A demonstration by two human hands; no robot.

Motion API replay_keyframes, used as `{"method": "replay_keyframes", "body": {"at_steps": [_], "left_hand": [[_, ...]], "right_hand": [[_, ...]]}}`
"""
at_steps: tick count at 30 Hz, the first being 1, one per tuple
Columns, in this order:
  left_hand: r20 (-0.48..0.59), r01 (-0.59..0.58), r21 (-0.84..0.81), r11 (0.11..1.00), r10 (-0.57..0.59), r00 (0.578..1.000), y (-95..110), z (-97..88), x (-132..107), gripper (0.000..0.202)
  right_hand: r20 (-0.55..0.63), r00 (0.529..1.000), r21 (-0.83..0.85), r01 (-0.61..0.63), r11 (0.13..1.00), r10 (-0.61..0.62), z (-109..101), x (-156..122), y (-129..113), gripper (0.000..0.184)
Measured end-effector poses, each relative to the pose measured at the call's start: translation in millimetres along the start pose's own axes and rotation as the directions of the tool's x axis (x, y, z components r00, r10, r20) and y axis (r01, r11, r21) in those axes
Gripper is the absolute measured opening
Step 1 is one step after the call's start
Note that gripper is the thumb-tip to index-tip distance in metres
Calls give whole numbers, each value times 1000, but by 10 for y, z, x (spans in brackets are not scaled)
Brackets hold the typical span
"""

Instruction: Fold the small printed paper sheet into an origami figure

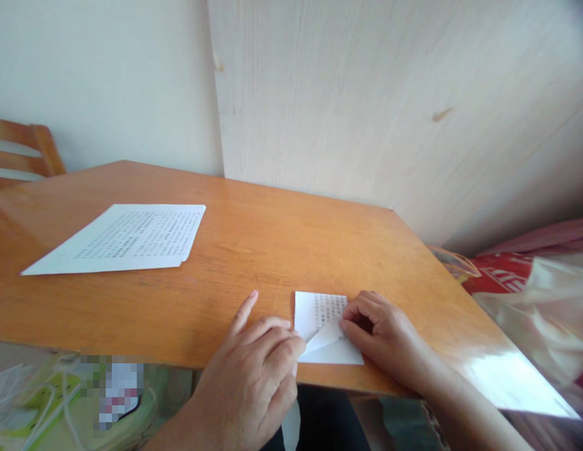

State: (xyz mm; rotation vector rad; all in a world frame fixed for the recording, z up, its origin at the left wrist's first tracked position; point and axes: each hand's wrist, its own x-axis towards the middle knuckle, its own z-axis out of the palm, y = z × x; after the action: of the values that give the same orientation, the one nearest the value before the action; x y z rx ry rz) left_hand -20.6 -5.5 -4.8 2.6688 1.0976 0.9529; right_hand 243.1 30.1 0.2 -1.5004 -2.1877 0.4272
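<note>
A small folded sheet of paper with printed characters lies near the front edge of the table. One flap of it is turned over on a slant. My left hand is at the paper's left side, fingers bent and closed on its edge, with the little finger sticking out. On the right side, my right hand pinches the flap between thumb and fingertips. Its side rests on the tabletop. The fingertips of both hands cover parts of the paper's edges.
A stack of printed sheets lies on the wooden table at the left. A wooden chair stands behind the far left. Bags sit beyond the table's right edge. Below the front left are cables and a green item.
</note>
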Motion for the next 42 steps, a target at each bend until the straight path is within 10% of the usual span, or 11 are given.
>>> {"method": "replay_keyframes", "body": {"at_steps": [18,30,42], "left_hand": [[32,-72,69,995,70,997,-22,-15,41,17],[-37,-68,89,994,72,997,-19,18,28,15],[-27,-85,101,991,88,996,-9,8,22,16]], "right_hand": [[2,1000,22,31,999,-31,-11,-47,-19,12],[12,935,68,352,933,-354,-130,-162,-118,15],[44,991,-15,131,991,-130,-67,-87,-153,18]]}}
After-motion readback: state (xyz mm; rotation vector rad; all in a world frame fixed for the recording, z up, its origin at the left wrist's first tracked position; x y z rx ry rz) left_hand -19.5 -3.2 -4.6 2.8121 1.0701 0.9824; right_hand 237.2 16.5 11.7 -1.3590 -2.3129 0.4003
